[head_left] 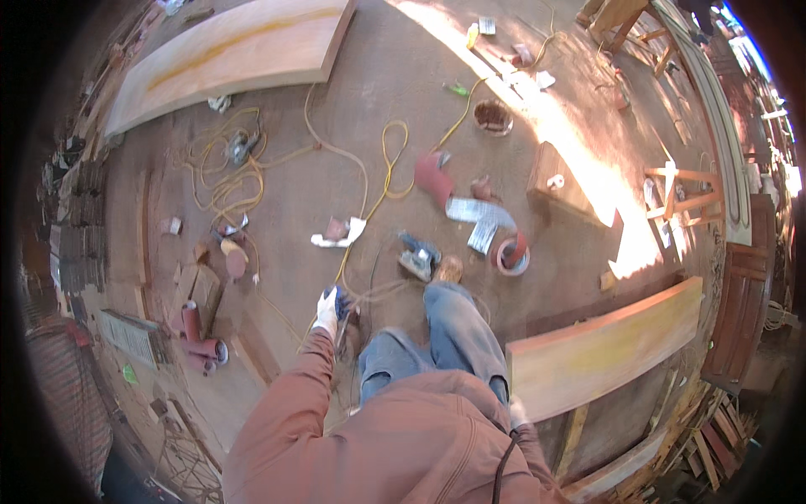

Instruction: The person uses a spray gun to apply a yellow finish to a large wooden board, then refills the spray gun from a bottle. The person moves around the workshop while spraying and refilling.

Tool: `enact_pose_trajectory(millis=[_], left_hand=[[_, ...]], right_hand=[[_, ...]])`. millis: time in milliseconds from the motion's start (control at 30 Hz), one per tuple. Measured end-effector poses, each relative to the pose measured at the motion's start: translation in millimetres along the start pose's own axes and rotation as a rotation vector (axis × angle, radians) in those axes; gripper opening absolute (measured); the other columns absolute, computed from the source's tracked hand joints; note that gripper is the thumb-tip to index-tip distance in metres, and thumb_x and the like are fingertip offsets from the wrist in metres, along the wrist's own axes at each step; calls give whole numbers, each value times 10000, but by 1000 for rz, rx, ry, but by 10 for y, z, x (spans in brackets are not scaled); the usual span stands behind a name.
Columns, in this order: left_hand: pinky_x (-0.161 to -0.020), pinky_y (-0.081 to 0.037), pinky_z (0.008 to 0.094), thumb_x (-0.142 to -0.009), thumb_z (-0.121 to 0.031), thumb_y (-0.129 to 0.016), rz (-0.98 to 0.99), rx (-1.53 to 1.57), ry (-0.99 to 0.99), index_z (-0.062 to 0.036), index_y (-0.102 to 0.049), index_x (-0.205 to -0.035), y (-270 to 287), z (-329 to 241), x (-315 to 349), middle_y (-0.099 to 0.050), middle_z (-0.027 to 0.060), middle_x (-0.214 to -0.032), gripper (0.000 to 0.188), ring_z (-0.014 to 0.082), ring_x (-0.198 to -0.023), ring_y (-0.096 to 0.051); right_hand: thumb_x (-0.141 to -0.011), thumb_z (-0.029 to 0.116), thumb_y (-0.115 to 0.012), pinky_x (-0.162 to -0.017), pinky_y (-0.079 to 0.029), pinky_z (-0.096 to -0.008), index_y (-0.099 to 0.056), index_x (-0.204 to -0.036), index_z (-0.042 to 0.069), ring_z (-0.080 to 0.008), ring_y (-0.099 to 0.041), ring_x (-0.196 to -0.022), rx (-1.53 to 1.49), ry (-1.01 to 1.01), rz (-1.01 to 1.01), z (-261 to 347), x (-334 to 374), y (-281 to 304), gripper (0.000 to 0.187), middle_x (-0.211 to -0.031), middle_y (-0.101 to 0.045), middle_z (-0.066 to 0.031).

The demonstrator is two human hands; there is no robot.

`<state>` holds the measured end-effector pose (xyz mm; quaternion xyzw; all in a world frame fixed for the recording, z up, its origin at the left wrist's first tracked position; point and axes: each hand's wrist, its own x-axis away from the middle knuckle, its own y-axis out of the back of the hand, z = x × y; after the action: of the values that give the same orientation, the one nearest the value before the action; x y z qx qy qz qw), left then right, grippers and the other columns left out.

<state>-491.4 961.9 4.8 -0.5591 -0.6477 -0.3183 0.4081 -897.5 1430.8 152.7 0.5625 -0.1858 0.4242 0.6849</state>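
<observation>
My left hand, in a white glove with dark blue on it, hangs out ahead of my left knee, above a yellow cord. Its fingers are too small and blurred to read. Low at my right side is my right hand, beside the near end of a thick pale wooden plank. Whether it touches the plank I cannot tell, as its fingers are mostly hidden. A blue-grey power sander lies on the floor by my brown shoe.
A larger wooden slab lies far left. Tangled yellow cord surrounds another power tool. Sandpaper strips, a round container and red sandpaper rolls litter the floor. A wooden block stands right, near a wooden frame.
</observation>
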Motion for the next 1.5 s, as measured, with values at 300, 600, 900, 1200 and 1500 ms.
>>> enact_pose_trajectory(millis=[300,600,900,1200,1500], left_hand=[[-500,-450,384,-949,-416,-722,217,-236,167,-207,-614,-890,-673,-672,-227,-567,2,-713,242,192,-572,-562],[-941,-563,453,-1046,-469,-504,-213,-1320,-172,-209,-688,-1304,-1606,-2948,-1478,-727,125,-1280,410,313,-1141,-710],[-1166,-409,515,-912,-559,-639,280,-1002,-413,-50,-473,-1533,-6190,-6791,-2307,-514,285,-1517,820,441,-1417,-489],[-1034,-292,850,-835,-615,-702,464,-1533,-86,-214,-315,-1652,-8749,-7394,-3459,-164,207,-1729,989,729,-1428,-194],[-1006,-266,867,-891,-626,-630,361,-1412,-32,-263,-492,-1548,-9630,-7323,-4022,-245,151,-1702,763,705,-1396,-197]], right_hand=[[-992,146,-684,-841,-560,-362,-695,-1094,4,-230,-714,-898,-219,370,-378,3924,-3090,2999,175,-1008,-755,-135],[-929,302,-737,-939,-563,-471,-757,-1119,52,-329,-747,-1041,98,332,-119,6352,-5259,2172,314,-1085,-762,-218],[-986,403,-670,-965,-520,-493,-668,-1245,121,-408,-646,-1128,384,435,-11,9280,-7017,2743,383,-1151,-677,-231],[-997,460,-644,-1029,-484,-499,-577,-1361,33,-409,-611,-1198,537,268,17,10645,-11018,2595,565,-1258,-660,-280],[-1010,500,-600,-917,-524,-533,-553,-1394,69,-432,-660,-1053,659,-93,117,9818,-12723,2869,579,-1150,-696,-272]])
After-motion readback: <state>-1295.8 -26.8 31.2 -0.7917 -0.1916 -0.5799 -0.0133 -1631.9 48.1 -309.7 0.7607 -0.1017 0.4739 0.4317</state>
